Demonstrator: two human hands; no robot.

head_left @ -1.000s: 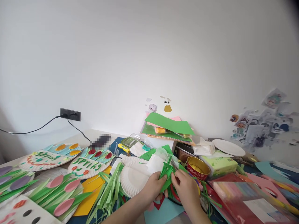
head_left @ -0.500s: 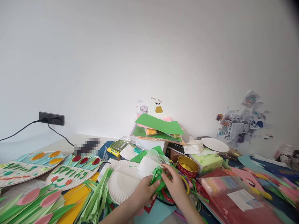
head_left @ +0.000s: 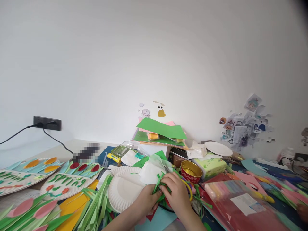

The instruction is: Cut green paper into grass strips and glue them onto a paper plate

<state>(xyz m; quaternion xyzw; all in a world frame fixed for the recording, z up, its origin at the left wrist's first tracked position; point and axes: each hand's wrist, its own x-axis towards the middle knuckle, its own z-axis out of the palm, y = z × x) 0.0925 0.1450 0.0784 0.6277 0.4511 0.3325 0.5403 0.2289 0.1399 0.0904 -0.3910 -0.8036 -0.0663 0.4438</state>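
Note:
Green paper strips (head_left: 158, 182) stick out between my two hands at the middle front of the table. My left hand (head_left: 149, 196) is closed around their lower part. Over their upper right side lies my right hand (head_left: 173, 189), its fingers bent and pinching the same strips; the fingertips are partly hidden. A white paper plate (head_left: 122, 192) sits just left of my hands. Crumpled white tissue (head_left: 151, 170) is right behind them. A bundle of light green paper strips (head_left: 97, 200) lies farther left.
Decorated plates with painted lettering (head_left: 68, 184) and paper tulips (head_left: 24, 207) cover the left. Behind my hands stand a red and gold tin (head_left: 191, 171), a green tissue pack (head_left: 211, 165) and stacked coloured paper (head_left: 160, 127). A red plastic packet (head_left: 250, 208) lies at right.
My right hand has come down and closer to my left hand, closing over the green strips. The whole view has shifted slightly, so the scene sits a little farther left.

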